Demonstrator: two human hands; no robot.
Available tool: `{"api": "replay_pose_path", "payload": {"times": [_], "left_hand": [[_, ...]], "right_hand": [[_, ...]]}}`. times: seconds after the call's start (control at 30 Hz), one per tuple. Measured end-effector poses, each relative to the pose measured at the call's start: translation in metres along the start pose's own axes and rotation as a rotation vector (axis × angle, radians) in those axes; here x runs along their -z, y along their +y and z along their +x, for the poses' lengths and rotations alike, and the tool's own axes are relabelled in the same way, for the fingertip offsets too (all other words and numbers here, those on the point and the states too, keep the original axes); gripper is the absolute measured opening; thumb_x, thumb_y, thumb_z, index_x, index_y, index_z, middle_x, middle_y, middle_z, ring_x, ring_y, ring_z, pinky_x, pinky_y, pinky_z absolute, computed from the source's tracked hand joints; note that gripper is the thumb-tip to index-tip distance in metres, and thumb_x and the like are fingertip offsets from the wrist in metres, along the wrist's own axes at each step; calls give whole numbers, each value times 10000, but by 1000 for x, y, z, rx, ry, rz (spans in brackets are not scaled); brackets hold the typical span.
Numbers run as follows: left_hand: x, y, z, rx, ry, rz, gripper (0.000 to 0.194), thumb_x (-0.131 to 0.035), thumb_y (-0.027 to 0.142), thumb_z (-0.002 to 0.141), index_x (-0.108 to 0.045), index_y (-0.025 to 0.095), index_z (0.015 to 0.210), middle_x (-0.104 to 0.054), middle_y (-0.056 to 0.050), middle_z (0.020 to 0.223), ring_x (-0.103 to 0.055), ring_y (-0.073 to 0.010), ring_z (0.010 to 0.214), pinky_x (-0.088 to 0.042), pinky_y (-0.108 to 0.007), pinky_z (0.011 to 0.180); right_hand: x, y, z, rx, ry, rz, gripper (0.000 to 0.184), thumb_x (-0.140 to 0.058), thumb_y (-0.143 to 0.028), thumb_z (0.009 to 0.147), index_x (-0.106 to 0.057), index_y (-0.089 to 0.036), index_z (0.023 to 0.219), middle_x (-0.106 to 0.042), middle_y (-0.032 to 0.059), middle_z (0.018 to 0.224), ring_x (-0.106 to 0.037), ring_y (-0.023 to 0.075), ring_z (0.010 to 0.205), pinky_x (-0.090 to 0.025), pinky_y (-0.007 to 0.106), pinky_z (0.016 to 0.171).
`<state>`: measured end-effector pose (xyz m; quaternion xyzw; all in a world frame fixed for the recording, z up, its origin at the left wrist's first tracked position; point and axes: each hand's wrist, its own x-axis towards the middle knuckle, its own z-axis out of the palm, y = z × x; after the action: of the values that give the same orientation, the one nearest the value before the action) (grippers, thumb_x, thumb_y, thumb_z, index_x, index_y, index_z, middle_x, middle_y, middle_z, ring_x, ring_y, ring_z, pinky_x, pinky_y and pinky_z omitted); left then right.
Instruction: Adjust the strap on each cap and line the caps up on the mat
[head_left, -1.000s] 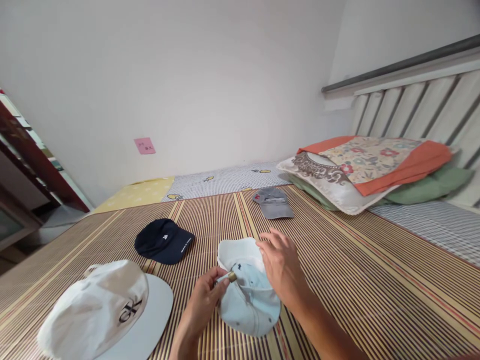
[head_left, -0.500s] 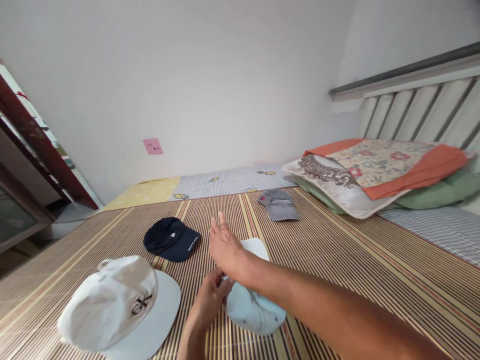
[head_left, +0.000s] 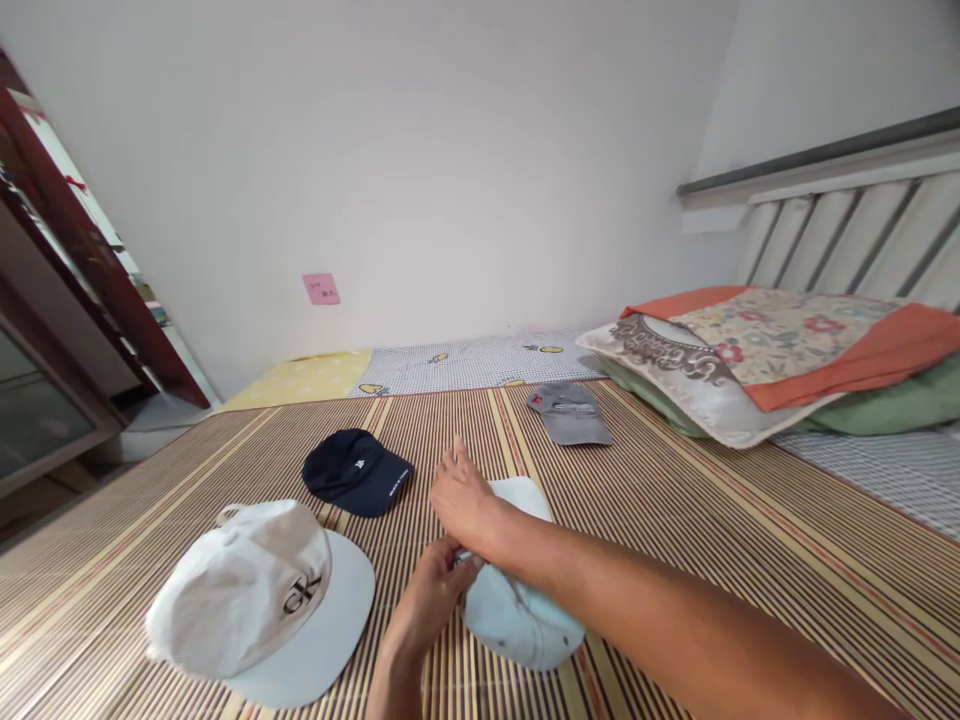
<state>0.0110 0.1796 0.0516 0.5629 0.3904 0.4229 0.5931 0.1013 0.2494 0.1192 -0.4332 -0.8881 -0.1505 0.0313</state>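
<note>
The left hand point(head_left: 430, 594) pinches a light blue cap point(head_left: 519, 625).
The striped mat point(head_left: 675, 500) spreads wide to the right, ending far off at a checked sheet point(head_left: 472, 362). A white cap point(head_left: 232, 595) and a navy cap point(head_left: 345, 473) sit left, a gray cap point(head_left: 576, 420) far off. The right arm point(head_left: 600, 585) crosses over the light blue cap; I can't tell if the right hand point(head_left: 460, 498) holds anything. The cap's left edge is between the left thumb and fingers.

Soft, diffuse light is falling over the left hand point(head_left: 435, 590) and right hand point(head_left: 461, 500), while the wall point(head_left: 487, 200) beyond them is glowing pale. A washed-out sheen is brightening the mat point(head_left: 52, 620) far left of the hands. Wide-angle distortion is tilting the door frame point(head_left: 112, 275) leftward of them and stretching the radiator point(head_left: 862, 240) to their right.
</note>
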Motion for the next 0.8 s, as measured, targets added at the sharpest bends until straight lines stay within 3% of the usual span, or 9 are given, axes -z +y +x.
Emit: {"api": "replay_pose_path", "payload": {"times": [0.1, 0.27, 0.33, 0.4, 0.5, 0.63, 0.8], "left_hand": [[-1, -1, 0, -6, -26, -25, 466, -847, 565, 770, -795, 153, 980, -670, 3, 644, -479, -117, 540, -447, -271, 636], [5, -11, 2, 6, -57, -44, 494, -861, 587, 747, -784, 154, 972, -755, -71, 875, -627, -193, 744, -468, -287, 705], [9, -14, 1, 17, -41, -1, 465, -856, 586, 756, -763, 148, 883, -704, -39, 781, -573, -160, 685, -410, -258, 653], [11, -14, 0, 16, -33, 18, 445, -849, 575, 772, -729, 148, 814, -633, -1, 700, -506, -128, 639, -354, -241, 622], [10, -9, -2, 22, -38, -15, 456, -856, 584, 758, -692, 159, 775, -577, 26, 665, -467, -113, 616, -330, -240, 615], [5, -3, -2, 52, -42, -7, 493, -864, 617, 729, -679, 164, 787, -571, 28, 664, -468, -114, 609, -332, -244, 610], [4, -6, 0, 69, -48, 10, 527, -858, 645, 724, -673, 161, 820, -573, 31, 667, -450, -105, 591, -328, -241, 595]], "right_hand": [[-2, 3, -2, -34, 11, 46, 248, -611, -154, 1002, -804, -57, 1123, -748, 255, 1269, -590, 386, 1325, -230, 607, 1292], [-1, 12, -8, -75, 30, 132, 261, -582, -92, 982, -804, -109, 1119, -754, 220, 1282, -590, 364, 1326, -248, 602, 1271], [-2, 20, -15, -91, 34, 183, 267, -565, -69, 979, -804, -108, 1090, -778, 202, 1208, -644, 337, 1251, -364, 532, 1214], [-6, 31, -26, -118, 25, 240, 266, -556, -48, 973, -805, -125, 1027, -804, 160, 1077, -717, 287, 1085, -512, 415, 1046], [-17, 46, -43, -209, 33, 295, 241, -551, -42, 992, -773, -136, 1008, -793, 106, 1015, -739, 234, 950, -568, 356, 873], [-34, 48, -50, -301, 59, 309, 80, -662, -145, 1008, -743, -143, 1009, -767, 76, 1092, -702, 262, 1113, -535, 494, 1030], [-47, 38, -28, -293, 55, 363, 68, -703, -219, 1011, -757, -186, 985, -765, 73, 1156, -680, 263, 1176, -496, 511, 1112]]}}
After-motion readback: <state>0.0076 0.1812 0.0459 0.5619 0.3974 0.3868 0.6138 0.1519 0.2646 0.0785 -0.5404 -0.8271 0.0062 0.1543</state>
